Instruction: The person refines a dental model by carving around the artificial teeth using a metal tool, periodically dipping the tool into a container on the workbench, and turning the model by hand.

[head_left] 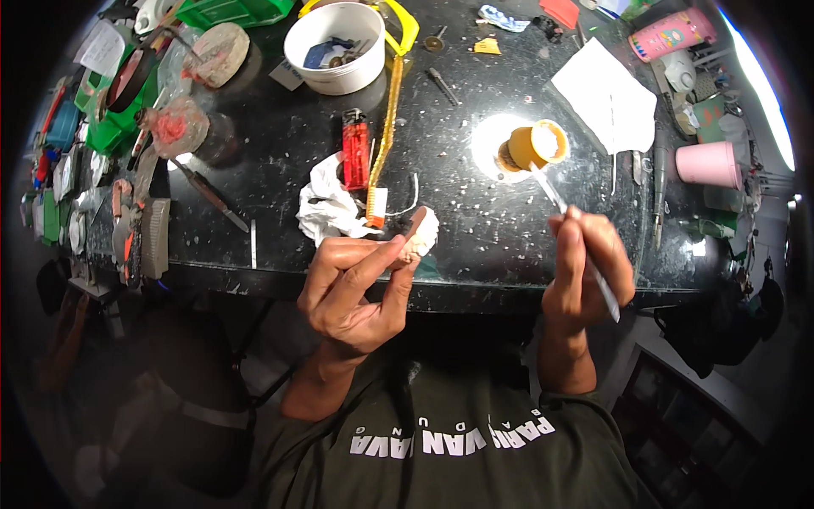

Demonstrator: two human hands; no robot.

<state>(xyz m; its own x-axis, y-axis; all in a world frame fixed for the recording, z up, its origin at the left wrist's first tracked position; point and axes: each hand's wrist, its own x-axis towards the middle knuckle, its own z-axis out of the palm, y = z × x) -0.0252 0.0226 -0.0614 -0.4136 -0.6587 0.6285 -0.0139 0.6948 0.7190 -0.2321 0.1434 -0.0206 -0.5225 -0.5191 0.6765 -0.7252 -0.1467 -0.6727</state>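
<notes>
My left hand point(352, 293) is closed, pinching a small off-white plaster cast point(418, 237) between thumb and fingers near the table's front edge. The cast has a lumpy side and a flatter pinkish side. In a pen-like grip, my right hand point(591, 267) holds a slim metal hand tool point(604, 293). Its far tip meets the rim of a small yellow jar point(527, 149), which stands tilted or seen from the side under a bright spot of light; what fills the jar is washed out by glare. Beside the cast lies an amber-handled brush point(386, 140).
Crumpled white tissue point(326, 208) and a red lighter point(355, 153) lie left of the brush. Behind stands a white tub point(335, 82) of small parts. A knife point(216, 202) rests at left, white paper point(606, 93) at right. Pink cup point(708, 163) sits far right.
</notes>
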